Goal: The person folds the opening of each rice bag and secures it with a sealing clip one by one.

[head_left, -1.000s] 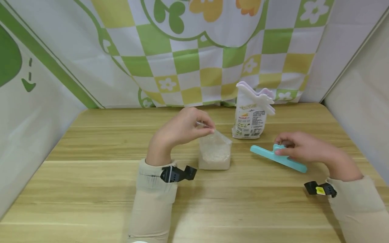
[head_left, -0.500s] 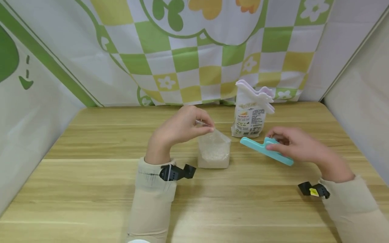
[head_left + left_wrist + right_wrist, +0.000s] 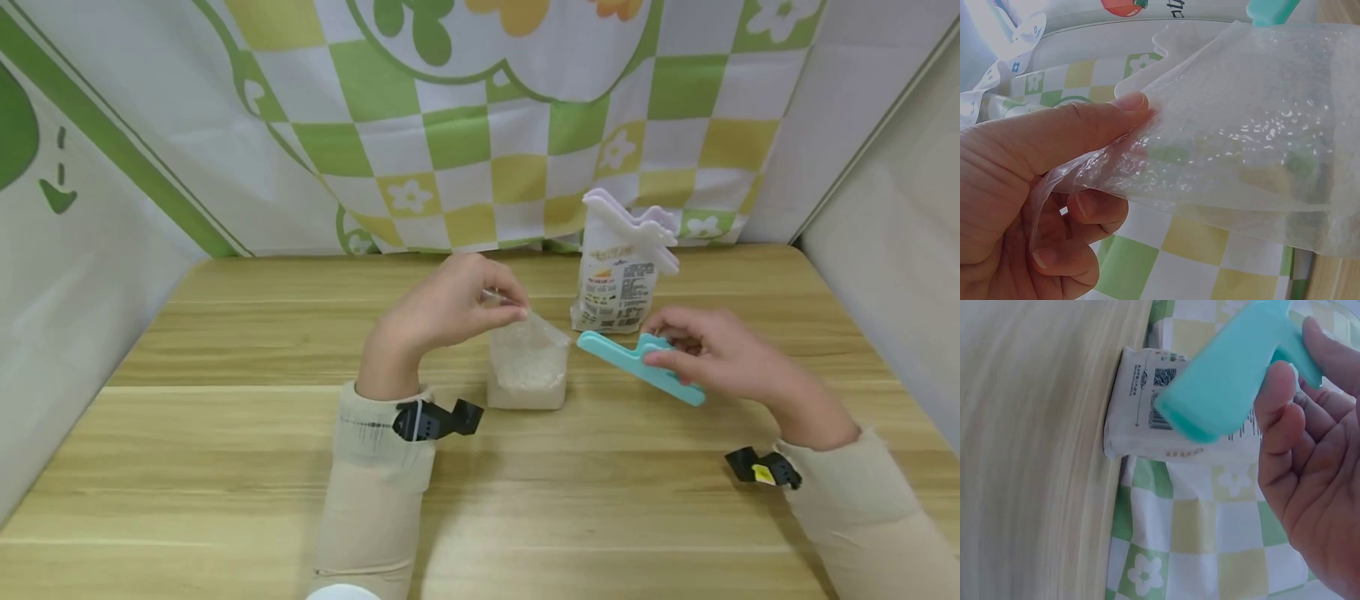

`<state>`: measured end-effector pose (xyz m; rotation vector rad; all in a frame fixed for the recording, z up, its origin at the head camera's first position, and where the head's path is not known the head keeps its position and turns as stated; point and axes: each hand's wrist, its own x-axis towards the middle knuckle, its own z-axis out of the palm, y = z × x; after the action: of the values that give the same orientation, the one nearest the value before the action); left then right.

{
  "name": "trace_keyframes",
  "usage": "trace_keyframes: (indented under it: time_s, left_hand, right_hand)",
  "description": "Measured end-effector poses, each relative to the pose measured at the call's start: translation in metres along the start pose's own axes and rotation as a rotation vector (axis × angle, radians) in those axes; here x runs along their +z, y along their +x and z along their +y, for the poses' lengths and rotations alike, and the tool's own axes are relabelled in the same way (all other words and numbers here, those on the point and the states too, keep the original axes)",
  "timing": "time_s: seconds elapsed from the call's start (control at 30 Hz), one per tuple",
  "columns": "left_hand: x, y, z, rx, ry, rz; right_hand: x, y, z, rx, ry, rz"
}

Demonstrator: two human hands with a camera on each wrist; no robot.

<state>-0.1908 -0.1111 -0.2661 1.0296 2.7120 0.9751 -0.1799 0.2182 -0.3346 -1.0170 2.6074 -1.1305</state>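
A clear plastic bag [image 3: 527,367] with white grains in its lower part stands upright on the table. My left hand [image 3: 457,304] pinches the bag's top edge between thumb and fingers; in the left wrist view the clear film [image 3: 1241,131] stretches away from the thumb. To the right of the bag, my right hand [image 3: 712,350] holds a turquoise bag clip [image 3: 637,367] by its handle, above the table. The clip's left end points at the bag, a small gap apart. In the right wrist view the turquoise clip [image 3: 1229,375] sits between thumb and fingers.
Behind the clip stands a white printed packet [image 3: 615,287], its top held by a pale lilac clip [image 3: 633,229]. A checkered green and yellow cloth [image 3: 517,175] hangs behind the wooden table [image 3: 225,450]. A white round edge [image 3: 343,592] shows at the bottom.
My right hand has carried the turquoise clip leftward toward the clear bag. My left hand keeps its pinch on the bag's top edge. The head view has tilted slightly.
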Motion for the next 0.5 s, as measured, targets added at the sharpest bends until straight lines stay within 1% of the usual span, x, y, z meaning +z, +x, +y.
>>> trace_keyframes:
  time_s: [0.17,0.3,0.5]
  left_hand:
    - [0.0000,0.0004,-0.0003,-0.003,-0.003,-0.003]
    - [0.0001,0.0007,0.0002,-0.005,-0.002,-0.005]
    - [0.0001,0.0010,-0.0002,-0.012,-0.002,-0.009]
  right_hand:
    - [0.0047,0.0025,0.0009,-0.052,0.040,0.027]
    - [0.0075,0.0034,0.0028,-0.059,0.057,0.043]
    - [0.0104,0.0050,0.0055,-0.107,0.091,0.076]
